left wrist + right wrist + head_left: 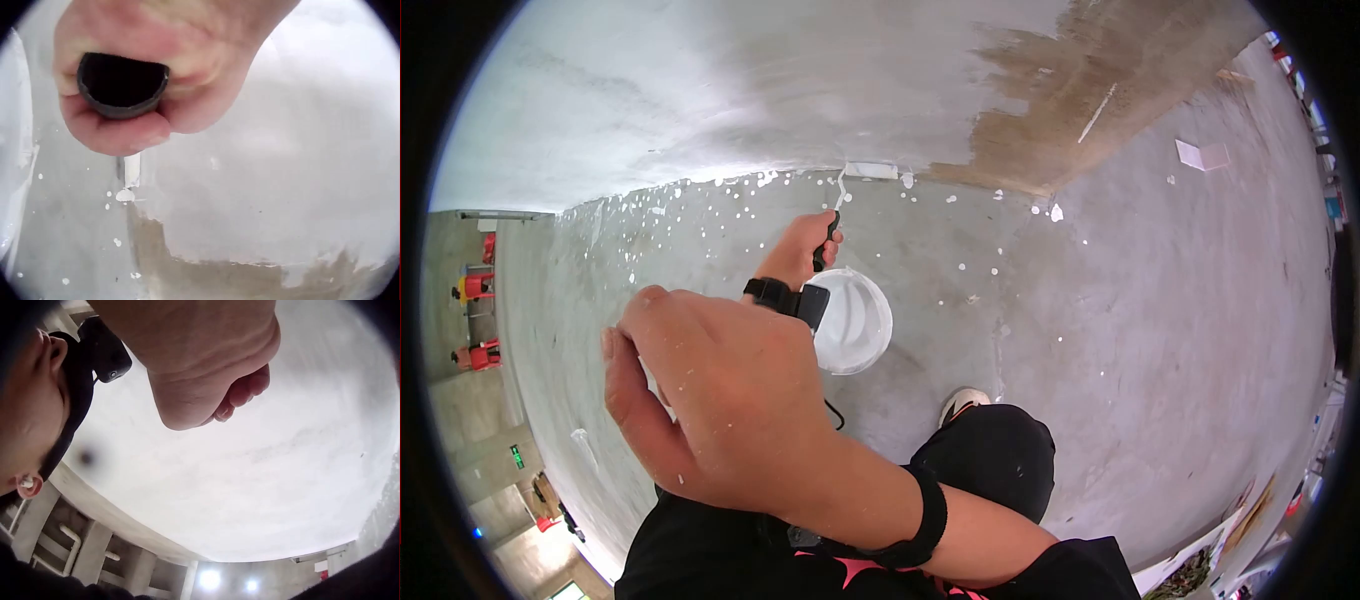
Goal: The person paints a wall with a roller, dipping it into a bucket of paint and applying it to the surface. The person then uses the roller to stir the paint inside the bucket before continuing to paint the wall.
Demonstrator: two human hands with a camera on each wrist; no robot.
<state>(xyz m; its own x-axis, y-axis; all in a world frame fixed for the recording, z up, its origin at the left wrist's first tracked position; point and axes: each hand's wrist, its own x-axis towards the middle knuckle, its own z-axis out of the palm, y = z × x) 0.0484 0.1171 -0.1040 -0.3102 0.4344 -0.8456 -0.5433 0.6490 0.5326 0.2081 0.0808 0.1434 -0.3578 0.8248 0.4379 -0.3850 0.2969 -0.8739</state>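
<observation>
My left hand [805,240] grips the black handle [827,243] of a paint roller, its fingers curled round it. At the foot of the wall lies the white roller sleeve [872,171], joined to the handle by a white-smeared frame. The left wrist view looks onto the hollow end of the handle [122,84]. Below that hand stands a white bucket [878,325], white inside, partly covered by the wrist camera. My right hand [720,390] is raised close to the head camera with fingers loosely bent and nothing seen in them; its fingers [250,390] also show curled in the right wrist view.
The wall [800,80] is coated white, with a bare brown patch [1080,100] at right. White drips dot the grey floor [1120,300]. A shoe [962,402] is right of the bucket; a pale card [1190,153] lies farther right. Red chairs [478,355] stand far left.
</observation>
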